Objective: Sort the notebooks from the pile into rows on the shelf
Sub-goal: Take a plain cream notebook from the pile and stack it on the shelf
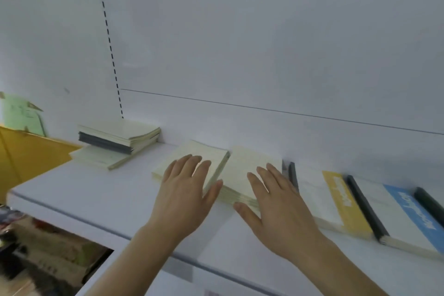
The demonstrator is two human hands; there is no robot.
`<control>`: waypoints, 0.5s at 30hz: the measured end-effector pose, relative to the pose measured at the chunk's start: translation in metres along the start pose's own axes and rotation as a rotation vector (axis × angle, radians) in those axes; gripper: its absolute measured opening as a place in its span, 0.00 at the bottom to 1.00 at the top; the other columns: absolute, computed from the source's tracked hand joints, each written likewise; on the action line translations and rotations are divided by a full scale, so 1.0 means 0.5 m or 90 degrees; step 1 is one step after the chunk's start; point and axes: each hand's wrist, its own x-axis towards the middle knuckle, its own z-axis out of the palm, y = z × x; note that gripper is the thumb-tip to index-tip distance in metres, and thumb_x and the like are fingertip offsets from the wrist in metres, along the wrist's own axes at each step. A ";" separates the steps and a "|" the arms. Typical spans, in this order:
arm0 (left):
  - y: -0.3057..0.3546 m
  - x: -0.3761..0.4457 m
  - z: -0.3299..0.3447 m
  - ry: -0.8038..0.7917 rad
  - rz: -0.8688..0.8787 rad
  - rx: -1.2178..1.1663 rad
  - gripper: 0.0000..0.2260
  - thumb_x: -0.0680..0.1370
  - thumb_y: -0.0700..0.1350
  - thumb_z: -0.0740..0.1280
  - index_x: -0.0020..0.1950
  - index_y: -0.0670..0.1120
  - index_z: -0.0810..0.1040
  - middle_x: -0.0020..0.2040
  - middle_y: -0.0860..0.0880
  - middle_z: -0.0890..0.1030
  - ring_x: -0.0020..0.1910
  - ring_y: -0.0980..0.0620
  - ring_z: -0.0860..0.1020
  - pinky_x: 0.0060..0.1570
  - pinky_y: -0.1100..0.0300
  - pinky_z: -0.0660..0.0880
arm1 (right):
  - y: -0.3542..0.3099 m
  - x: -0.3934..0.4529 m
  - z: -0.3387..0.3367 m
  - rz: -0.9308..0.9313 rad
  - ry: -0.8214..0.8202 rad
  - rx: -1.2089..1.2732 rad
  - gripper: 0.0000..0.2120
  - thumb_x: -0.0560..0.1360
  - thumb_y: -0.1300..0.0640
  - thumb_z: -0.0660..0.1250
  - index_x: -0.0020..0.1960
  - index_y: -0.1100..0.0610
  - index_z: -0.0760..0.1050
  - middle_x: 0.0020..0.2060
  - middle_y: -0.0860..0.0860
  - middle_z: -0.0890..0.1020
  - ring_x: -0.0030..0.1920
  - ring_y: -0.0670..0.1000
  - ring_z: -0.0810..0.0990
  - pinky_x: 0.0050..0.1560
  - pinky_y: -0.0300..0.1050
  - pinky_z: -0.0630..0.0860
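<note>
Two cream notebook stacks lie side by side on the white shelf (96, 190). My left hand (185, 190) lies flat with straight fingers on the left cream stack (192, 154). My right hand (278, 206) lies flat on the right cream stack (247, 163), its thumb at the stack's front edge. At the shelf's back left stands the pile of notebooks (115, 142), cream with a dark grey band, slightly fanned. Right of my hands lie a yellow-banded notebook (341, 199) and a blue-banded notebook (413, 218), each with a dark spine.
A white back panel with a dashed slot strip (110, 53) rises behind the shelf. A yellow surface (26, 151) and a green paper (21, 113) sit at the far left. Below the shelf's front edge at lower left are blurred boxes (48, 257).
</note>
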 end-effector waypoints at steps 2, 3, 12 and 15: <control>-0.076 -0.019 -0.021 -0.019 -0.016 0.019 0.27 0.80 0.62 0.54 0.67 0.46 0.77 0.67 0.46 0.78 0.68 0.43 0.73 0.68 0.45 0.71 | -0.072 0.031 0.008 -0.001 -0.009 0.002 0.37 0.78 0.31 0.41 0.79 0.52 0.52 0.79 0.51 0.53 0.79 0.52 0.45 0.75 0.47 0.41; -0.108 -0.026 -0.031 -0.025 -0.021 0.026 0.27 0.80 0.62 0.54 0.68 0.46 0.76 0.67 0.46 0.78 0.68 0.43 0.73 0.67 0.45 0.71 | -0.103 0.044 0.010 0.004 -0.011 0.009 0.37 0.78 0.31 0.41 0.79 0.52 0.51 0.79 0.51 0.53 0.79 0.52 0.44 0.75 0.47 0.40; -0.411 -0.061 -0.114 -0.037 -0.073 0.049 0.29 0.80 0.64 0.52 0.66 0.47 0.77 0.65 0.47 0.80 0.66 0.45 0.76 0.65 0.48 0.72 | -0.393 0.195 0.070 -0.008 -0.026 0.053 0.37 0.78 0.33 0.40 0.80 0.52 0.47 0.79 0.51 0.49 0.79 0.51 0.44 0.75 0.45 0.41; -0.487 -0.043 -0.113 -0.030 -0.079 0.032 0.30 0.79 0.65 0.51 0.67 0.46 0.77 0.65 0.48 0.79 0.67 0.45 0.75 0.66 0.47 0.72 | -0.445 0.267 0.087 -0.016 -0.024 0.051 0.35 0.79 0.35 0.42 0.80 0.54 0.48 0.79 0.52 0.50 0.79 0.52 0.45 0.76 0.46 0.43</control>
